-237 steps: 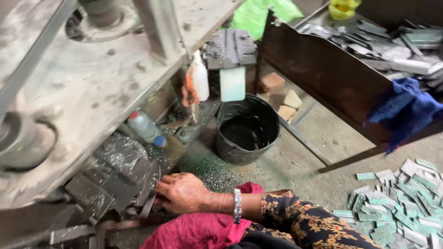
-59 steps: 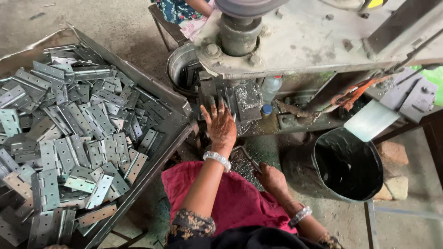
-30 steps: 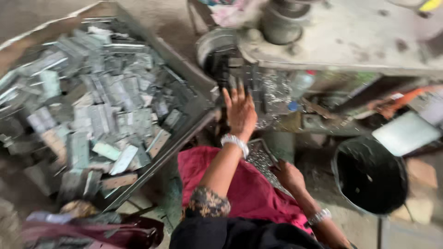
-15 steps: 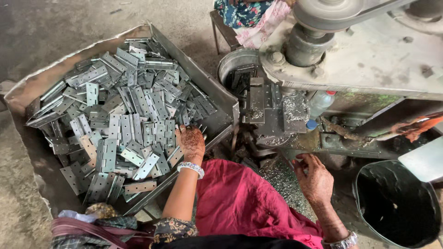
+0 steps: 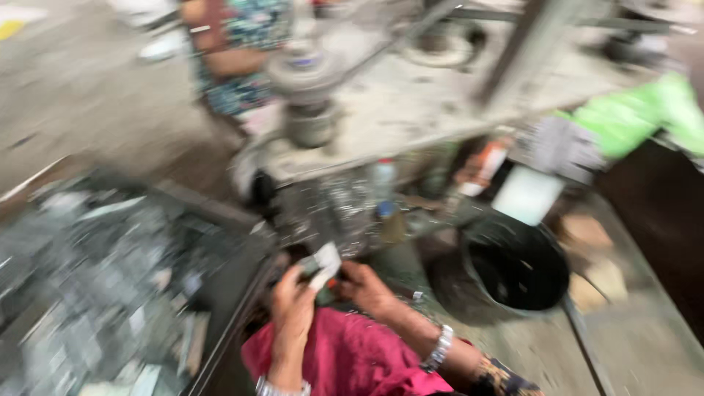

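Observation:
The view is heavily blurred. My left hand (image 5: 292, 312) is raised over my pink lap cloth (image 5: 352, 359) and grips a few small pale metal plates (image 5: 323, 264). My right hand (image 5: 367, 286) meets it from the right, with its fingers on the same plates. Both hands are just in front of the grey machine's lower block (image 5: 330, 209). To the left lies a metal tray (image 5: 220, 220) piled with several similar plates (image 5: 95, 293).
A black bucket (image 5: 521, 268) stands on the floor to the right of my hands. A plastic bottle (image 5: 383, 183) stands in the machine's recess. Another person in patterned clothes (image 5: 235, 51) is beyond the machine. A green object (image 5: 638, 110) lies at the upper right.
My left hand has left the tray and come back to the middle with plates in it. My right hand has moved in to join it. The camera has swung right.

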### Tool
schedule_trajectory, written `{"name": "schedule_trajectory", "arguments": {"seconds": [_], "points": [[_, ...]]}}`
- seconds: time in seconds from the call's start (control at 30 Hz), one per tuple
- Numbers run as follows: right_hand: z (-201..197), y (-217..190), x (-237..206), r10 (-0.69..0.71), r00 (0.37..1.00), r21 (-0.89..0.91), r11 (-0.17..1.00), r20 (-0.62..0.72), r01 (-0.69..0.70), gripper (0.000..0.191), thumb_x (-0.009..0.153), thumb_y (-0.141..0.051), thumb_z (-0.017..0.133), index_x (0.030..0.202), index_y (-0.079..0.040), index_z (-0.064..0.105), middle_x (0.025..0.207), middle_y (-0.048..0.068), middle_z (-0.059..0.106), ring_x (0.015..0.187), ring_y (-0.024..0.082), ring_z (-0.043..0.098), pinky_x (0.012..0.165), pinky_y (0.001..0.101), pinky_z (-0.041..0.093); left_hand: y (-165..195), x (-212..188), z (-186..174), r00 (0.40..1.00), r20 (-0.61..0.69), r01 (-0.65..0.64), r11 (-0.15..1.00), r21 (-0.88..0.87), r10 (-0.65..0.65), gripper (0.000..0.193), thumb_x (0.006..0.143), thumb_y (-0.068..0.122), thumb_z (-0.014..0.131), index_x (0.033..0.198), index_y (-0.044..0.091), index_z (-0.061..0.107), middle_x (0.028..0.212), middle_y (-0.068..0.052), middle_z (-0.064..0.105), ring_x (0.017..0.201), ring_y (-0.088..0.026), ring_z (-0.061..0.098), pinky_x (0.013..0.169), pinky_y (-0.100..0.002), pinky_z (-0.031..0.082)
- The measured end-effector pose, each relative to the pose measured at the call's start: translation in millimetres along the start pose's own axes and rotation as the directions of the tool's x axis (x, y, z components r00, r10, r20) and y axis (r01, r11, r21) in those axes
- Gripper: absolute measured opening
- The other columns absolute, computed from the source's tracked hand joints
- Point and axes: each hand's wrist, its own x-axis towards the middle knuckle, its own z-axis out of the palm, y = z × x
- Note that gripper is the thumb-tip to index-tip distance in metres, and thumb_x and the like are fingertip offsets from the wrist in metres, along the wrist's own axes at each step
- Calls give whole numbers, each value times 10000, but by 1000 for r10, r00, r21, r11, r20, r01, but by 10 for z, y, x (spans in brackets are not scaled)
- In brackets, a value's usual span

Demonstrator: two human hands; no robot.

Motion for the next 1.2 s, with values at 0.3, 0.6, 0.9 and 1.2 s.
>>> {"name": "schedule_trajectory", "arguments": {"seconds": [0.3, 0.6, 0.9, 1.2], "points": [[-125, -471, -220, -316, 942, -751, 647, -109, 130, 365, 815, -155, 731, 1162, -50, 690, 1001, 203, 735, 957, 407, 704, 810, 478, 558, -67, 201, 285, 998, 67, -37, 942, 334, 15, 291, 827, 79, 814, 1085, -10, 714, 826, -69, 725, 710, -107, 614, 656, -273, 511], [-455, -633, -135, -178, 948, -951, 214, -265, -225, 562, 933, -473, 732, 1258, -41, 581, 1011, 158, 702, 965, 322, 694, 801, 453, 549, 543, 506, 618, 880, 274, -412, 335, 848, 388, 277, 936, 15, 633, 1195, 46, 725, 1229, -172, 721, 1006, -396, 700, 857, -478, 559], [-843, 310, -458, 110, 989, -992, 67, -103, -110, 376, 956, -373, 599, 1167, -65, 553, 805, 174, 728, 749, 375, 725, 643, 510, 565, -119, 358, 878, 873, 230, -269, 30, 963, 431, 422, 934, 246, 612, 1292, 28, 655, 1383, -158, 643, 1217, -266, 613, 1125, -504, 368], [-643, -158, -310, 202, 970, -988, 41, -136, -147, 506, 948, -484, 624, 1193, -52, 525, 851, 186, 748, 847, 384, 736, 738, 516, 576, 39, 739, 787, 957, 220, -215, -47, 976, 189, 403, 978, 314, 531, 1181, 38, 743, 1448, -133, 594, 1405, -344, 456, 1196, -557, 193]]}}
